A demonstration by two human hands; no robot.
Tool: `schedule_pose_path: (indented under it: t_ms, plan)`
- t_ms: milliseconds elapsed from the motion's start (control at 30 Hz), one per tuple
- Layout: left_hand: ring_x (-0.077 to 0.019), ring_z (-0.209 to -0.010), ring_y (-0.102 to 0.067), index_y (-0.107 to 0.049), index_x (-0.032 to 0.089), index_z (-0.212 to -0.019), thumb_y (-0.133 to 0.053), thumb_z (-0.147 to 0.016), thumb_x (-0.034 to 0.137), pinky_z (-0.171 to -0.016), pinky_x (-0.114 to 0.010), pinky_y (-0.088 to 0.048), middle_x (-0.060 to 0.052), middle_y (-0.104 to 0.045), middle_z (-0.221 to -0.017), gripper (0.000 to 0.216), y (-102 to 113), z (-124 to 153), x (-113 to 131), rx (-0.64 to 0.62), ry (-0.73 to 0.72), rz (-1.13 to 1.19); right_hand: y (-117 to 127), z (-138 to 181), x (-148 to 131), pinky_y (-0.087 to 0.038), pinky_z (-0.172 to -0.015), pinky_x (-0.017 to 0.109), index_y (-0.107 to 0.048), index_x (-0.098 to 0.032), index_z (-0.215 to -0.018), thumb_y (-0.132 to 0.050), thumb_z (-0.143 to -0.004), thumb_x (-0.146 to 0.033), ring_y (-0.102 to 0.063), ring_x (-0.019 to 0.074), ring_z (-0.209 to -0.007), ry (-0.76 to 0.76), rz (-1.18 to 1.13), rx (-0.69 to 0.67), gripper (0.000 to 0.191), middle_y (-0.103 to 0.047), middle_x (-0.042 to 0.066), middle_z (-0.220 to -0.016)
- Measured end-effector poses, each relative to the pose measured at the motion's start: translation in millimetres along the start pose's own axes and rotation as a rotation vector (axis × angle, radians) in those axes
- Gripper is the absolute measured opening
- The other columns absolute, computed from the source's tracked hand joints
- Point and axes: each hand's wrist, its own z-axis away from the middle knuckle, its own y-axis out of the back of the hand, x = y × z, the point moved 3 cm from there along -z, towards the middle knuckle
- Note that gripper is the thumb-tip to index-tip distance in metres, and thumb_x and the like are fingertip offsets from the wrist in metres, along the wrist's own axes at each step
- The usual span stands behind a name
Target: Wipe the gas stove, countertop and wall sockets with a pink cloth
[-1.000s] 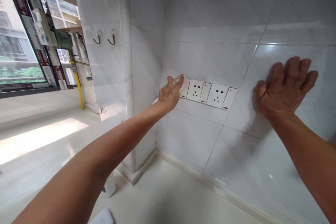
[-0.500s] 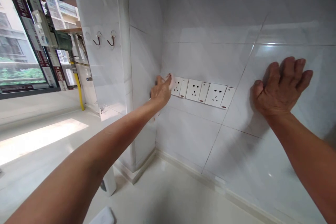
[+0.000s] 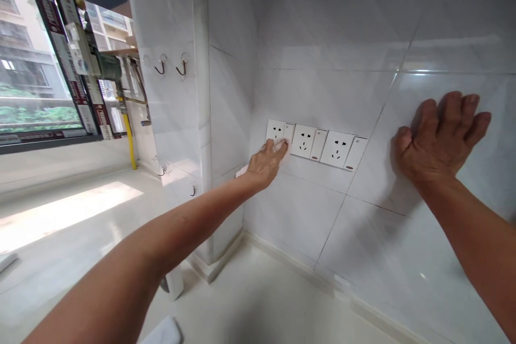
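Note:
My left hand [image 3: 263,166] reaches to the leftmost wall socket [image 3: 276,129], with its fingers pressed on a pale, pinkish-white cloth [image 3: 279,145]. The cloth lies against the lower part of that socket's plate; most of it is hidden under the hand. Right of it, in the same row, are a middle socket [image 3: 303,141] and a right socket [image 3: 335,146], each with a rocker switch. My right hand [image 3: 439,142] rests flat on the glossy tiled wall [image 3: 322,97], fingers spread, holding nothing, to the right of the sockets.
A tiled pillar [image 3: 203,118] juts out left of the sockets, with metal hooks [image 3: 181,67] on its side. Farther left are a window [image 3: 38,64], a gas meter [image 3: 83,51] and a yellow pipe [image 3: 129,140]. White objects [image 3: 163,331] lie on the pale countertop [image 3: 262,290] below.
My left hand with the cloth has moved right and down, from the first socket's left edge onto its lower part. The view has shifted slightly; my right hand stays on the wall.

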Motion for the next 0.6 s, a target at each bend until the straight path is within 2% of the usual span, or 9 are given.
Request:
schedule_pose_path:
  t_ms: [100,200,267,400,500,600]
  plan:
    - [-0.0271,-0.101,-0.071,-0.031,0.044,-0.166,-0.039,-0.105,0.017,-0.089,-0.044,-0.058,-0.014,-0.049,-0.145,0.067,9,11,-12,-0.074,-0.002,-0.008,0,1,0,-0.013,-0.120,0.078,-0.023,-0.026,-0.166,-0.059,-0.082,-0.031,-0.014,0.0468,-0.161,0.020,0.007,0.012,0.092,-0.022,0.019,-0.173]
    - [-0.0253,-0.094,-0.071,-0.026,0.046,-0.167,-0.042,-0.107,0.025,-0.090,-0.045,-0.059,-0.013,-0.046,-0.149,0.066,30,-1,-11,0.014,0.080,0.045,-1,1,2,-0.012,-0.119,0.079,-0.020,-0.026,-0.167,-0.058,-0.083,-0.031,-0.012,0.0475,-0.162,0.039,0.003,0.018,0.093,-0.020,0.020,-0.174]
    - [-0.0264,-0.098,-0.071,-0.027,0.048,-0.167,-0.043,-0.108,0.028,-0.092,-0.046,-0.058,-0.012,-0.045,-0.150,0.064,39,-15,-2,0.072,0.073,0.083,-2,1,3,-0.012,-0.120,0.079,-0.019,-0.027,-0.167,-0.058,-0.083,-0.030,-0.012,0.0471,-0.162,0.037,0.003,0.015,0.093,-0.020,0.020,-0.174]
    - [-0.0299,-0.109,-0.069,-0.025,0.043,-0.169,-0.035,-0.107,0.019,-0.093,-0.047,-0.058,-0.015,-0.046,-0.148,0.067,29,-28,11,0.131,0.058,0.075,-1,0,2,-0.013,-0.120,0.079,-0.022,-0.026,-0.167,-0.059,-0.083,-0.030,-0.013,0.0473,-0.162,0.030,0.012,0.009,0.092,-0.023,0.021,-0.173]
    - [-0.0303,-0.111,-0.069,-0.028,0.038,-0.169,-0.033,-0.106,0.014,-0.090,-0.045,-0.059,-0.017,-0.046,-0.148,0.067,14,-22,9,0.118,0.061,0.048,0,0,0,-0.013,-0.120,0.078,-0.025,-0.024,-0.166,-0.059,-0.083,-0.032,-0.013,0.0466,-0.162,0.022,0.003,0.003,0.090,-0.024,0.021,-0.172]
    - [-0.0282,-0.106,-0.071,-0.027,0.040,-0.168,-0.035,-0.106,0.017,-0.091,-0.045,-0.058,-0.015,-0.046,-0.148,0.067,13,-17,7,0.085,0.076,0.060,0,0,1,-0.011,-0.120,0.079,-0.024,-0.025,-0.166,-0.058,-0.081,-0.031,-0.010,0.0466,-0.162,0.018,-0.022,0.002,0.091,-0.021,0.020,-0.173]
